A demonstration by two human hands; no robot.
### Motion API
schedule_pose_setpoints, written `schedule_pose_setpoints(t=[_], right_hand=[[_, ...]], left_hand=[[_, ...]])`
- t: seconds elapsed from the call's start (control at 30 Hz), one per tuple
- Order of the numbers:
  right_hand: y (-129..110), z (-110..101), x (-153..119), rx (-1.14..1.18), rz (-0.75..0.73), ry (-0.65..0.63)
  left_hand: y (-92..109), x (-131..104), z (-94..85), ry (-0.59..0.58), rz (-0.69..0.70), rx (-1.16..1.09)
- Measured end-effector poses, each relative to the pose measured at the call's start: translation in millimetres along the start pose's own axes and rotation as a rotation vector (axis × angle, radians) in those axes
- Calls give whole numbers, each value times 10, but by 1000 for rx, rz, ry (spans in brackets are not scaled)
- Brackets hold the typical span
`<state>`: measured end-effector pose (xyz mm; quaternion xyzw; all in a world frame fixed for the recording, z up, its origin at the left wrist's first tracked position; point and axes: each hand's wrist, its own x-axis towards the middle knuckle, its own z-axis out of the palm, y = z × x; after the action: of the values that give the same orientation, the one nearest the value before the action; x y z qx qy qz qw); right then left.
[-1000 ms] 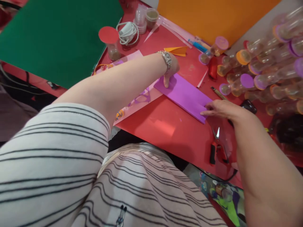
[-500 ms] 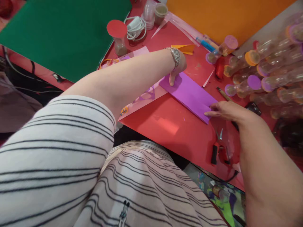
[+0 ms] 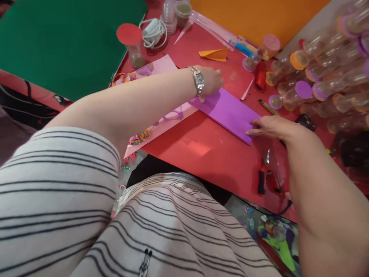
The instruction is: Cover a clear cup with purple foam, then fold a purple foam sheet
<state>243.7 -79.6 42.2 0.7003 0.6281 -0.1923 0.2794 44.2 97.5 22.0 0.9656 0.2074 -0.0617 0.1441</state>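
Observation:
A folded strip of purple paper (image 3: 227,113) lies slantwise on the red table, its near long edge showing stacked layers. My left hand (image 3: 211,80), with a silver watch on its wrist, rests over the far left end. Its thumb points down at the paper, while the other fingers reach out past the far edge, slightly blurred. At the near right end, my right hand (image 3: 266,126) has its thumb and fingertips closed on the paper's corner. Red-and-black handled scissors (image 3: 268,179) lie partly open just below that hand.
Clear tubes with purple and orange caps (image 3: 317,92) are stacked at right. A marker (image 3: 242,48), an orange paper scrap (image 3: 215,55) and a white coiled cable (image 3: 155,34) lie farther back. Pink paper (image 3: 164,125) lies under my left forearm; a green sheet (image 3: 72,42) fills the upper left.
My left hand's fingers have shifted and now stretch out more across the far end of the purple paper. My right hand keeps its place at the corner. The view has shifted slightly.

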Motion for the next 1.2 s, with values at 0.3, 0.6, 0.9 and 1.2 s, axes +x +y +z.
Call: schedule_pose_setpoints(t=[0.3, 0.6, 0.9, 1.2], right_hand=[[-4, -17, -16, -2, 110, -68], [-38, 259, -65, 169, 61, 343], [-34, 271, -189, 257, -95, 370], [-95, 282, -269, 293, -108, 348]], left_hand=[[543, -532, -92, -234, 280, 444], [550, -502, -34, -259, 307, 610], [550, -482, -2, -241, 303, 630], [469, -395, 71, -119, 429, 530]])
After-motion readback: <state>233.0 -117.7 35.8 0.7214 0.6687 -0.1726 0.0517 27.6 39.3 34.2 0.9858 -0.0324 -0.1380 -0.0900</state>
